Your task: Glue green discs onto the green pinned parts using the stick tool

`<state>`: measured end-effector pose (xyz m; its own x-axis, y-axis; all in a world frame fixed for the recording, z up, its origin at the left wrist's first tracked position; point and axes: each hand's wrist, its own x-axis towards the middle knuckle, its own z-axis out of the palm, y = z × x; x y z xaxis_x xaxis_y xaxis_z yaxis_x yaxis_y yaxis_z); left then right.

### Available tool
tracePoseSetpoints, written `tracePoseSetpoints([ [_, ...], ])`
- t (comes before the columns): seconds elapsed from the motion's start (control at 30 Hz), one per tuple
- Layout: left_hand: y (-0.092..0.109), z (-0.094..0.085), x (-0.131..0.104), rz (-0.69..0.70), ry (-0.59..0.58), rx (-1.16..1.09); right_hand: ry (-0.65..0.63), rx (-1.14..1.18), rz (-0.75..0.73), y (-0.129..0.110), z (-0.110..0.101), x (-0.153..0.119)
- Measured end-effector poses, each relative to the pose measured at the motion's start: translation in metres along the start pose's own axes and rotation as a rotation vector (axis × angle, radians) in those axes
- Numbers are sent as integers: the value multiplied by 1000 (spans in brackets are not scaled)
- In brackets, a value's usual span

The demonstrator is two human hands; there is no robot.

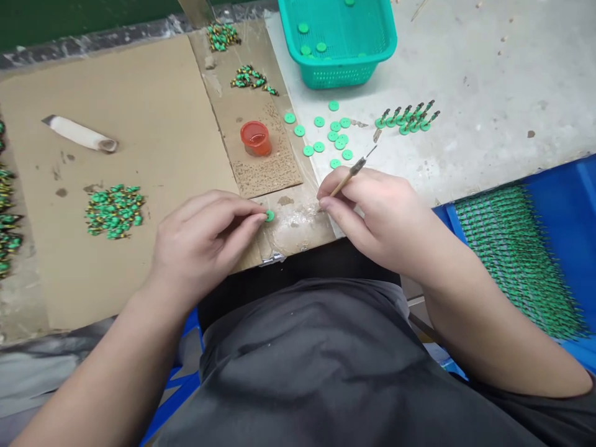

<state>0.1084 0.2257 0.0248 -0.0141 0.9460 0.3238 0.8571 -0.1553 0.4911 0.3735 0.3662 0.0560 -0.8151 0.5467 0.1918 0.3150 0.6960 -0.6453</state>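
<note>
My left hand (202, 242) pinches a small green round disc (269, 215) between thumb and fingertips, near the front edge of the table. My right hand (372, 211) holds a thin paintbrush (352, 171) like a pen, its dark tip pointing up and to the right. The two hands are a short way apart. Just behind them a small red cup (256, 138) stands on a strip of cardboard (267, 167). Several loose green discs (326, 133) lie on the grey table beyond the brush tip.
A teal basket (342, 43) with a few discs stands at the back. A row of green pieces on pins (410, 118) lies right of the discs. Piles of green and gold parts (115, 211) sit on brown cardboard at left. A blue tray (565, 205) with rows of green pieces is at right.
</note>
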Motion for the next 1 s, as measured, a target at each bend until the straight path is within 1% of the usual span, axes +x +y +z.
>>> tracePoseSetpoints([
  [0.2, -6, 5, -3, 17, 32, -58, 3, 32, 40, -1, 0, -1],
  [0.3, -5, 8, -3, 8, 43, -74, 43, 85, 50, -3, 13, 3],
  [0.4, -4, 12, -3, -40, 92, -86, 82, 141, -12, -6, 32, 9],
  [0.5, -4, 14, -4, -79, 107, -88, 72, 131, -62, -6, 43, 15],
  [0.6, -3, 14, -3, -95, 97, -87, 54, 86, -79, -6, 42, 19],
  [0.8, 2, 9, -3, -162, 13, -92, 45, 51, -127, -10, 35, 26],
  [1.0, 0, 9, -4, -159, 20, -89, 43, -15, -95, -11, 38, 29],
])
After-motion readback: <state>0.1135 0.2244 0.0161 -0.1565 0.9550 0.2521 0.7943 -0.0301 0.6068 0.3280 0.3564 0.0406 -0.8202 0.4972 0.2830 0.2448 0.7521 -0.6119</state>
